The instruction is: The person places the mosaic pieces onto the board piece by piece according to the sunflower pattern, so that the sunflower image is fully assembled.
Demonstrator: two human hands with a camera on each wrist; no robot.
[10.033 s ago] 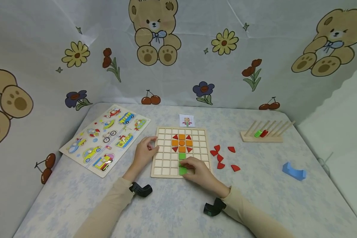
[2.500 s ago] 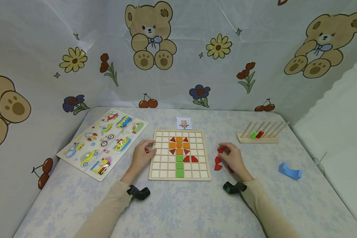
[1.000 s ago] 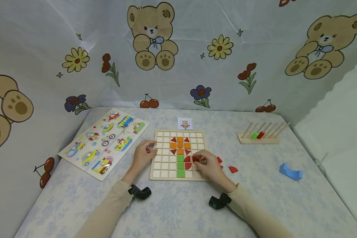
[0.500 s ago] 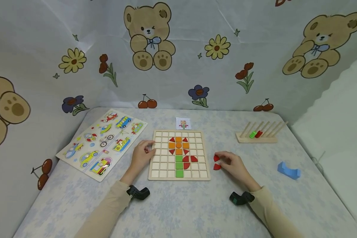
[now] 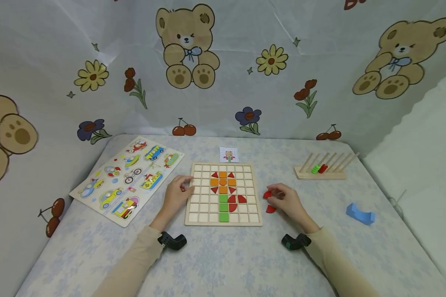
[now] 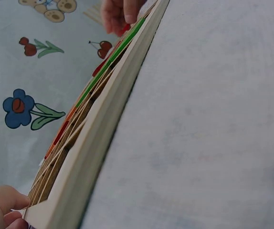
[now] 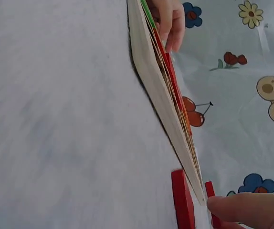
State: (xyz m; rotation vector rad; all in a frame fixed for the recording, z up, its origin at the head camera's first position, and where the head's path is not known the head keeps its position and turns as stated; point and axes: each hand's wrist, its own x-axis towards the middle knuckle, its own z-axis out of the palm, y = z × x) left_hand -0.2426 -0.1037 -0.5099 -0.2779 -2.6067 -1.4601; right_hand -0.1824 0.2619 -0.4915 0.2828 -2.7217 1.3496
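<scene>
In the head view, a wooden grid board [image 5: 204, 208] holds a flower-like pattern of orange, red and green tiles. My left hand [image 5: 177, 196] holds the board's left edge with its thumb and fingers. Right of the board, my right hand [image 5: 288, 203] pinches a red quarter-circle tile [image 5: 267, 194]. A second red quarter-circle tile [image 5: 270, 209] lies by its fingers. Three more, one of them a red quarter tile [image 5: 242, 199], sit beside the green squares [image 5: 223, 207]. The right wrist view shows the finger against the red tile [image 7: 210, 189], close to the board's corner.
A small pattern card [image 5: 228, 155] lies behind the board. At left is a vehicle picture puzzle [image 5: 109, 175]. A peg rack [image 5: 321, 175] with green and red beads stands at the back right, and a blue curved block [image 5: 360, 214] lies in front of it.
Three red quarter tiles have come onto the board beside the green squares. My right hand has gone between board and loose tiles and is now at the tiles. My left hand stays put.
</scene>
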